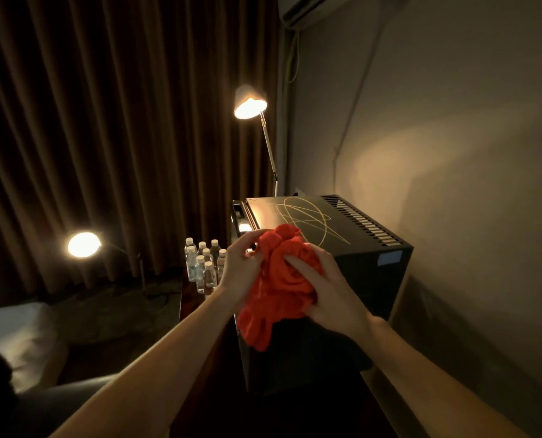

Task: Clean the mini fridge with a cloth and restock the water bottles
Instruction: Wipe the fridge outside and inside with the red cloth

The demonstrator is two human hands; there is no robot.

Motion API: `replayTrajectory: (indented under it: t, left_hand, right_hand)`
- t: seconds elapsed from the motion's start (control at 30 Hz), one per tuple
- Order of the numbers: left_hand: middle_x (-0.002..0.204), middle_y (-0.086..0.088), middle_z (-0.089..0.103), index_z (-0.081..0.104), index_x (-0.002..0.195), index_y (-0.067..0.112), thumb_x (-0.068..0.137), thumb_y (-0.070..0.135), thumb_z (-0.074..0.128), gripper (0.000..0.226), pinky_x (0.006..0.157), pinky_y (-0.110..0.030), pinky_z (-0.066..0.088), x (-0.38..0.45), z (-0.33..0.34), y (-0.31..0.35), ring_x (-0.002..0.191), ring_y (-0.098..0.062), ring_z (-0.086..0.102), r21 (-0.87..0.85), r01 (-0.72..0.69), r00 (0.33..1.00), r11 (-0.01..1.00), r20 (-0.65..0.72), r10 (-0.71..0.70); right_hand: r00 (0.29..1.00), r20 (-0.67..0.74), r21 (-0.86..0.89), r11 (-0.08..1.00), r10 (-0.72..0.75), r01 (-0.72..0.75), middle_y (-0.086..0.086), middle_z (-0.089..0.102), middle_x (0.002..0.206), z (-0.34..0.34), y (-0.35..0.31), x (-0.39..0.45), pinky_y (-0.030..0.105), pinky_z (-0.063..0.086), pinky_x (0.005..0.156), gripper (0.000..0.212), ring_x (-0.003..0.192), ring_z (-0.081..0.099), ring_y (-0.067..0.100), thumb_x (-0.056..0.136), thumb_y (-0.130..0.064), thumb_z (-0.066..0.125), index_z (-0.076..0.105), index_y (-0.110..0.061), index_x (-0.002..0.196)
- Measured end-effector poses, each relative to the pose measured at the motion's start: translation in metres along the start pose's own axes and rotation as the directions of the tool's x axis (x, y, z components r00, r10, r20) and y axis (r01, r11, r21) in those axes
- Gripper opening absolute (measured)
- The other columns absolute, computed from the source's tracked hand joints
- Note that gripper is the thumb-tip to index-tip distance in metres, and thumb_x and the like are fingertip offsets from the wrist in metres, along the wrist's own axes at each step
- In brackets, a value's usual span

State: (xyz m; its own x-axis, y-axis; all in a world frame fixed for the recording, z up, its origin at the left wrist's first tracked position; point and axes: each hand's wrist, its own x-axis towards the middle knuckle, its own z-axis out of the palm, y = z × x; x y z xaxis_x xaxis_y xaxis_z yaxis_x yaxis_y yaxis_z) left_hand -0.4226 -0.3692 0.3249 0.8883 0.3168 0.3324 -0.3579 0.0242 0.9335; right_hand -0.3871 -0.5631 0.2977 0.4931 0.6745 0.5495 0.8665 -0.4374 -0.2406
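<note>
Two bare arms reach forward from the bottom of the view. Both hands hold a bunched-up red cloth [282, 279] over the front part of a black mini fridge [342, 248]. One end of the cloth hangs down over the fridge's front edge. On the cloth's left edge, the left hand [241, 270] pinches the fabric with curled fingers. From the other side, the right hand [329, 292] wraps around the cloth, fingers pressing into it.

On top, the fridge is dark and shiny, with thin yellow scribble lines [307, 216] and a row of vent slots [361, 219] along its far right edge. Left of the fridge, a bunch of small water bottles [204, 263] with white caps stands together on a dark surface.

Behind the fridge a tall lamp [250, 102] glows. Lower down on the left, a second lamp [83, 245] shines. Brown curtains [105, 121] cover the back wall, and a plain wall [453, 121] runs along the right. High up sits an air conditioner [307, 9].
</note>
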Motion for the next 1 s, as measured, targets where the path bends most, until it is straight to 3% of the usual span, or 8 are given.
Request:
replayTrajectory:
  t: [0.1, 0.2, 0.3, 0.4, 0.53, 0.67, 0.87, 1.0]
  left_hand:
    - [0.108, -0.01, 0.07, 0.07, 0.112, 0.019, 0.093, 0.004, 0.057, 0.027, 0.071, -0.036, 0.059, 0.012, 0.015, 0.013, 0.092, -0.025, 0.068, -0.296, 0.18, 0.982, 0.938, 0.009, -0.186]
    - [0.101, -0.013, 0.07, 0.064, 0.117, 0.009, 0.084, 0.012, 0.062, 0.033, 0.081, -0.041, 0.059, 0.028, 0.026, 0.024, 0.09, -0.026, 0.068, -0.448, 0.276, 0.961, 0.851, 0.157, -0.229]
    - [0.107, -0.02, 0.062, 0.058, 0.121, 0.005, 0.074, 0.022, 0.063, 0.051, 0.091, -0.045, 0.052, 0.046, 0.032, 0.024, 0.101, -0.034, 0.059, -0.511, 0.342, 0.94, 0.789, 0.201, -0.277]
    - [0.105, -0.018, 0.058, 0.06, 0.112, 0.004, 0.08, 0.013, 0.059, 0.033, 0.081, -0.04, 0.052, 0.071, 0.026, 0.017, 0.095, -0.029, 0.058, -0.436, 0.329, 0.944, 0.838, 0.167, -0.284]
    - [0.106, -0.01, 0.069, 0.063, 0.12, 0.009, 0.095, 0.001, 0.05, 0.029, 0.08, -0.031, 0.058, 0.099, 0.011, 0.005, 0.099, -0.022, 0.067, 0.146, 0.079, 0.974, 0.986, 0.2, -0.108]
    - [0.112, 0.004, 0.068, 0.065, 0.119, 0.018, 0.093, -0.003, 0.053, 0.036, 0.085, -0.017, 0.049, 0.128, -0.01, -0.019, 0.101, -0.006, 0.063, 0.49, -0.217, 0.952, 0.844, 0.298, 0.072]
    - [0.11, 0.012, 0.063, 0.068, 0.114, 0.023, 0.092, 0.014, 0.059, 0.025, 0.073, -0.01, 0.04, 0.167, -0.045, -0.051, 0.097, -0.005, 0.059, 0.599, -0.484, 0.859, 0.638, 0.465, 0.215]
    - [0.11, 0.008, 0.065, 0.069, 0.11, 0.024, 0.092, 0.019, 0.06, 0.02, 0.083, -0.022, 0.048, 0.186, -0.067, -0.072, 0.098, -0.007, 0.06, 0.524, -0.598, 0.767, 0.606, 0.593, 0.244]
  right_hand:
    - [0.988, -0.114, 0.16, 0.983, 0.104, -0.085, -0.011, -0.008, 0.158, 0.02, -0.001, 0.013, 0.025, 0.023, 0.116, 0.115, 0.145, 0.007, 0.005, 0.072, -0.04, 0.083, 0.001, -0.038, 0.153]
    - [0.962, -0.21, 0.362, 0.928, 0.176, -0.091, -0.009, -0.012, 0.157, 0.023, -0.002, 0.033, 0.015, 0.019, 0.113, 0.122, 0.145, 0.011, 0.004, 0.069, -0.047, 0.082, -0.006, -0.036, 0.153]
    - [0.933, -0.304, 0.368, 0.927, 0.194, -0.073, -0.013, -0.005, 0.156, 0.014, 0.009, 0.053, 0.003, 0.017, 0.108, 0.107, 0.142, 0.012, -0.002, 0.072, -0.04, 0.082, 0.01, -0.043, 0.151]
    - [0.937, -0.296, 0.278, 0.955, 0.187, -0.103, -0.007, 0.008, 0.156, 0.002, 0.033, 0.066, 0.008, 0.021, 0.108, 0.089, 0.141, 0.022, 0.01, 0.077, -0.035, 0.08, 0.027, -0.041, 0.148]
    - [0.965, -0.161, -0.002, 0.978, 0.207, -0.21, -0.004, 0.013, 0.154, -0.011, 0.068, 0.069, 0.033, 0.031, 0.113, 0.081, 0.14, 0.023, 0.015, 0.081, -0.042, 0.074, 0.027, -0.046, 0.147]
    - [0.9, -0.168, -0.275, 0.858, 0.401, -0.434, 0.001, 0.023, 0.151, -0.019, 0.093, 0.068, 0.047, 0.041, 0.107, 0.071, 0.136, 0.033, 0.027, 0.078, -0.037, 0.075, 0.041, -0.041, 0.139]
    - [0.589, -0.285, -0.258, 0.532, 0.756, -0.807, 0.011, 0.038, 0.144, -0.017, 0.101, 0.063, 0.045, 0.04, 0.107, 0.066, 0.127, 0.045, 0.036, 0.074, -0.047, 0.072, 0.054, -0.03, 0.134]
    - [0.493, -0.298, -0.26, 0.428, 0.817, -0.866, 0.005, 0.031, 0.147, 0.007, 0.061, 0.074, 0.043, 0.041, 0.105, 0.067, 0.129, 0.04, 0.033, 0.076, -0.068, 0.06, 0.054, -0.033, 0.133]
